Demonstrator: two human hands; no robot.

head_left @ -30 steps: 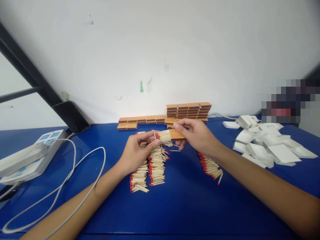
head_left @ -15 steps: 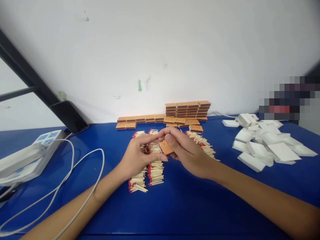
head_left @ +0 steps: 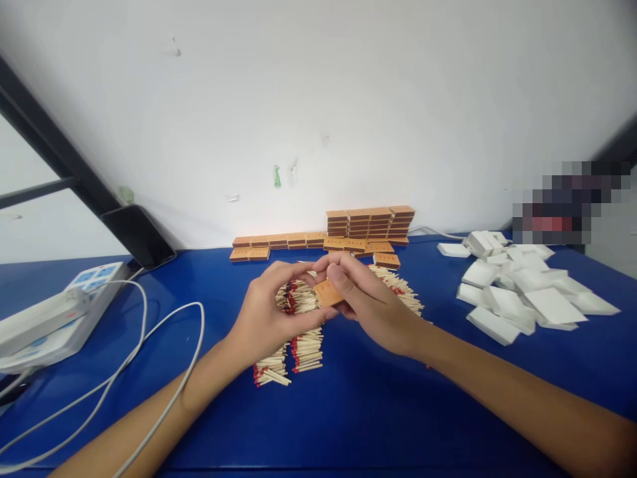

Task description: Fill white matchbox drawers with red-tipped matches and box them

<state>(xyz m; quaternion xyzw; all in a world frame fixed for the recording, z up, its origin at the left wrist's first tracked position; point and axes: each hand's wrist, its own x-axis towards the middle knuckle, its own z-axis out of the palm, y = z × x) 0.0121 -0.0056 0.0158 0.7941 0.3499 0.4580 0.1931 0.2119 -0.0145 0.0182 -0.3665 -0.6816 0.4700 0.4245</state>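
The right hand (head_left: pixel 371 299) pinches a matchbox (head_left: pixel 326 293), thumb laid on its orange top and fingers curled behind. The box is held over the middle of the blue table (head_left: pixel 373 418), between the two hands. The left hand (head_left: pixel 273 305) curves round its other side, thumb and fingers parted in a C, with the tips close to the right hand's; whether they grip the box is hard to tell.

Below the hands, two rows of red-headed matches (head_left: pixel 307 348) lie side by side, partly covered by the left hand. A further pile (head_left: pixel 409 300) lies just beyond the right hand. Along the wall (head_left: pixel 423 113) run a low row of boxes (head_left: pixel 279 241) and, to its right, a taller stack (head_left: pixel 371 227), with a single box (head_left: pixel 387 260) in front.

White trays (head_left: pixel 517 289) lie heaped at the far right. On the left are a power strip (head_left: pixel 102 282), a dark phone (head_left: pixel 138 232) leaning upright, and a white cable (head_left: pixel 200 332) crossing the left forearm.
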